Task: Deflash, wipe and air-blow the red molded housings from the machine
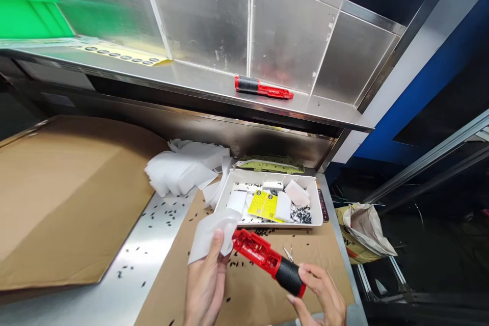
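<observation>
My left hand [206, 282] pinches a thin white foam sheet or sleeve [212, 232] between thumb and fingers. Right beside it is the far end of a red and black plastic housing [260, 252], its hollow red side facing up; whether that end sits inside the white piece I cannot tell. The fingertips of my right hand [323, 293] close around the black, rounded end of this housing. Under the hands lies brown cardboard [244, 298] with small black bits scattered over it. A pair of small metal tweezers or scissors [289, 253] lies just behind the housing.
A white tray [319, 209] holds yellow labels [263, 205] and black bits. White sheets [183, 165] are piled left of it, beside a large cardboard box [69, 204]. Another red and black housing [263, 87] lies on the metal shelf [198, 84]. At right stands an open bag [362, 232].
</observation>
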Demonstrator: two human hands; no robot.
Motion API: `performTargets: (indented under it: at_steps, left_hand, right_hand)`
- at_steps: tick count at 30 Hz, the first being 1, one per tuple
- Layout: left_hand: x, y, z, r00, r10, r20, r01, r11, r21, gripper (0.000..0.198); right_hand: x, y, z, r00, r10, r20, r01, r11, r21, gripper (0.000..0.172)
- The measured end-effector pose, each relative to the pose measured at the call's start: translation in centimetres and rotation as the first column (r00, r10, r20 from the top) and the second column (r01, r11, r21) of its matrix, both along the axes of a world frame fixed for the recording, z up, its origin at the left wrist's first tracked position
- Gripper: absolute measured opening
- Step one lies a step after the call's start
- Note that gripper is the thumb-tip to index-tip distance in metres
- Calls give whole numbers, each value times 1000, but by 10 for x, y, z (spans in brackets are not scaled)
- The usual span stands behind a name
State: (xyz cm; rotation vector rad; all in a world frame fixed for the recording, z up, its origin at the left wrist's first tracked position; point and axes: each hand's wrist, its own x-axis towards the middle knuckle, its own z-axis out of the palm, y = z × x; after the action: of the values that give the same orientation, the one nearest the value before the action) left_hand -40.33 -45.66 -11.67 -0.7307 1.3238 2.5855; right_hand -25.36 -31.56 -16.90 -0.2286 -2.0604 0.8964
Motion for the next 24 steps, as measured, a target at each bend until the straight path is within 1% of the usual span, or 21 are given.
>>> performTargets:
  at_steps: [3, 6, 10, 13, 15, 18, 20, 22, 24]
  left_hand:
    - [1, 1, -5, 1000, 15, 24, -15, 1000, -5, 22]
    - [2, 1, -10, 1000, 3, 23, -3, 1000, 12, 27]
    - [3, 4, -8, 1000, -30, 1, 30, 998, 56, 27]
    - [5, 8, -4, 996, -95, -6, 95, 987, 127, 29]
    - [7, 11, -4, 991, -132, 6, 129, 975, 180, 35]
    - [15, 16, -8, 984, -172, 43, 155, 954, 256, 44]
    - [23, 20, -14, 972, -222, 72, 190, 932, 309, 46]
    - [31, 25, -20, 955, -282, 93, 232, 903, 361, 44]
    - [40, 30, -25, 937, -333, 110, 263, 874, 409, 42]
  right_hand:
    - [0, 2, -2, 999, -37, 1, 37, 999, -29, 35]
    - [-1, 6, -2, 997, -73, 5, 73, 996, -53, 30]
    - [-1, 4, -3, 998, -61, -13, 60, 996, -59, 26]
    - [1, 1, -6, 1000, -7, 14, 8, 998, -64, 28]
    - [3, 1, -7, 999, 9, 35, -6, 996, -88, 29]
    - [3, 2, -4, 997, -60, 58, 67, 991, -118, 41]
    - [2, 4, 1, 995, -90, 45, 94, 992, -88, 39]
    - [-1, 4, 8, 997, -76, 5, 76, 997, -6, 29]
    - [-4, 3, 14, 997, -70, -27, 72, 994, 87, 25]
